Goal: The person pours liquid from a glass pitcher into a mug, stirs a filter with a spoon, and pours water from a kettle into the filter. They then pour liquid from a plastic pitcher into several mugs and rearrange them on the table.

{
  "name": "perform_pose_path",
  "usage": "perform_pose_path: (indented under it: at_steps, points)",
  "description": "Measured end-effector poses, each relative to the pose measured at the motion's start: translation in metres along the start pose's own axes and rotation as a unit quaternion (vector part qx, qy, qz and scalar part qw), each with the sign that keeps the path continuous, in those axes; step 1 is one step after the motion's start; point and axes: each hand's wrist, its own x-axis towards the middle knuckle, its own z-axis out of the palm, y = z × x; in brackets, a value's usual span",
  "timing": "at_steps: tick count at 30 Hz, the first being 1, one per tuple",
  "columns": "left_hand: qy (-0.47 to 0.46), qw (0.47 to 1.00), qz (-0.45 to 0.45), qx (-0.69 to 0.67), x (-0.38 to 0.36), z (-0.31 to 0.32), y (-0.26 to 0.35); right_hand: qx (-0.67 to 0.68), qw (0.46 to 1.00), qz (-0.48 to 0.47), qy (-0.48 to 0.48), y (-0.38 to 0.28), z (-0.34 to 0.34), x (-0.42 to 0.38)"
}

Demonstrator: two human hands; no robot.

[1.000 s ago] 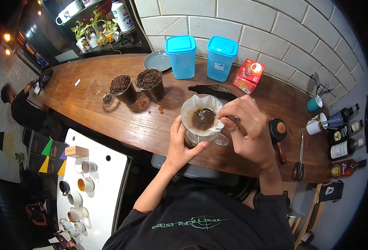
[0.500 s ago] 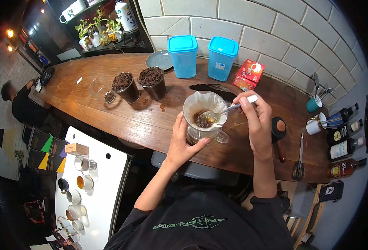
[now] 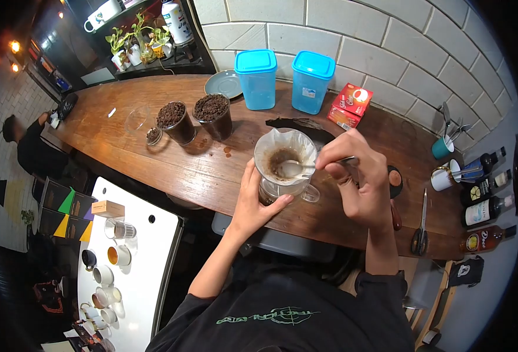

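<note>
A white paper filter (image 3: 270, 144) sits in a clear dripper over a glass server (image 3: 270, 192) on the wooden counter, with wet brown grounds inside. My left hand (image 3: 250, 202) wraps round the left side of the dripper and server, thumb at the front. Between the fingers of my right hand (image 3: 358, 176) is the handle of a metal spoon (image 3: 294, 168), whose bowl is down inside the filter. Two cups heaped with dark grounds (image 3: 175, 120) (image 3: 213, 114) stand to the left.
Two blue-lidded containers (image 3: 256, 82) (image 3: 310, 85) and a red box (image 3: 351, 102) stand along the tiled wall. Scissors (image 3: 420, 234), utensil cups (image 3: 442, 146) and bottles (image 3: 481, 209) are at the right. A white table (image 3: 153, 258) holds cups. Another person (image 3: 33, 146) is far left.
My right hand has turned over and come nearer the filter's right rim, with the spoon handle now more hidden. The spoon's bowl shows differently inside the filter. My left hand has barely moved.
</note>
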Motion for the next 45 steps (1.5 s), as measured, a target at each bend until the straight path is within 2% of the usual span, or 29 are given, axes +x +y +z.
perform_pose_path:
  at_steps: [4,9,13,19,21,34,40,45]
  points:
    - [0.000,1.000,-0.017,-0.013,-0.001,0.001,0.000,-0.024,0.999,0.012,-0.031,-0.004,0.006,0.001]
    - [-0.001,1.000,-0.011,0.003,-0.002,0.001,-0.002,-0.064,0.996,-0.029,-0.055,0.016,0.010,0.001]
    - [0.001,1.000,-0.002,0.005,-0.001,0.002,-0.002,-0.076,0.996,-0.020,-0.053,0.015,0.008,0.004]
    - [0.004,1.000,0.001,-0.008,0.000,0.002,0.002,-0.069,0.997,-0.041,0.003,0.004,0.004,0.006]
    - [0.003,1.000,0.000,-0.008,0.000,0.002,0.003,-0.138,0.988,-0.073,-0.003,0.006,0.004,0.007]
    - [0.002,1.000,0.009,-0.011,-0.001,0.002,0.000,-0.100,0.995,-0.024,0.016,0.012,0.026,-0.009]
    - [0.001,1.000,0.015,-0.004,-0.002,0.001,-0.001,-0.096,0.994,-0.049,0.026,-0.002,0.019,-0.006]
    - [-0.006,1.000,0.006,0.010,-0.003,0.000,-0.001,-0.104,0.992,-0.070,-0.008,-0.017,0.012,-0.005]
